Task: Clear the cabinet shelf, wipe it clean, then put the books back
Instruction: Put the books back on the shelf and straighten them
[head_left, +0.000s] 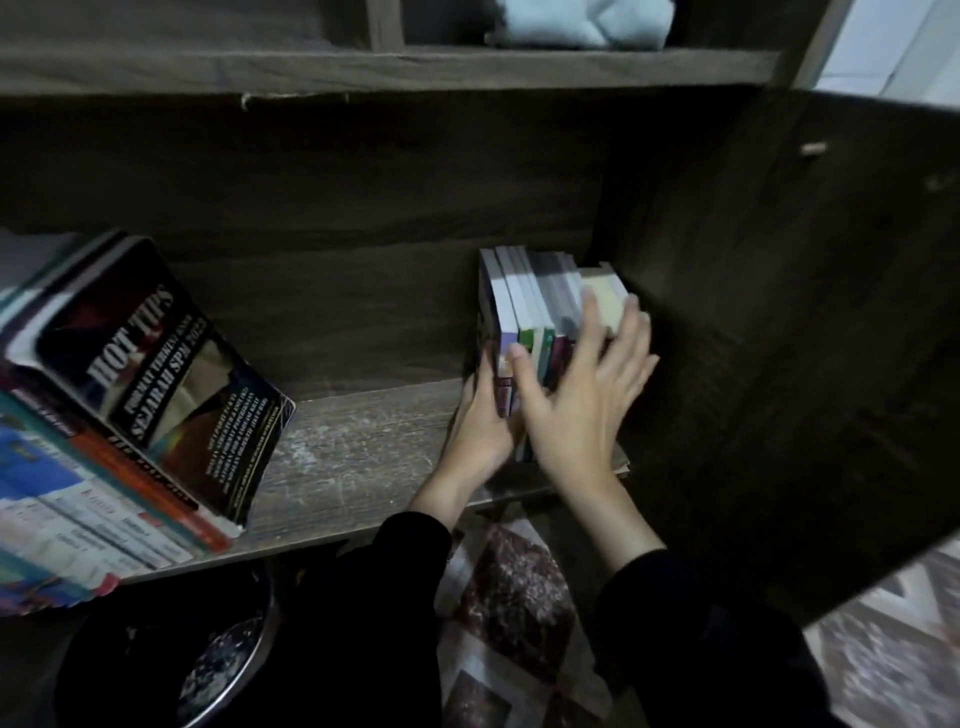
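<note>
Left end of shelf: a slanted pile of textbooks, black "HOT TIPS" book (156, 374) on top, its lower corner on the board and the pile's near edge overhanging the front lip. Mid shelf (353, 447): bare wood with pale scuffs; cannot tell whether they are dust or wear. Left hand (480, 426) is laid against the left outer face of the row of small books (535, 301), fingers fairly straight and pressing. Right hand (576, 410) is spread across the spines, fingers splayed and blurred, gripping nothing. The row sits between the two hands, apart by its width. Row location: right end of the shelf, tucked in against the dark side panel (618, 218). Orientation: books upright, long axis vertical, spines facing the person, page edges up. Risks: the row's only left-side support is the left hand, so if released it would likely topple left onto the bare board. A bump could also slide the overhanging pile off the lip. Light cloth (576, 23) is on the shelf above.
</note>
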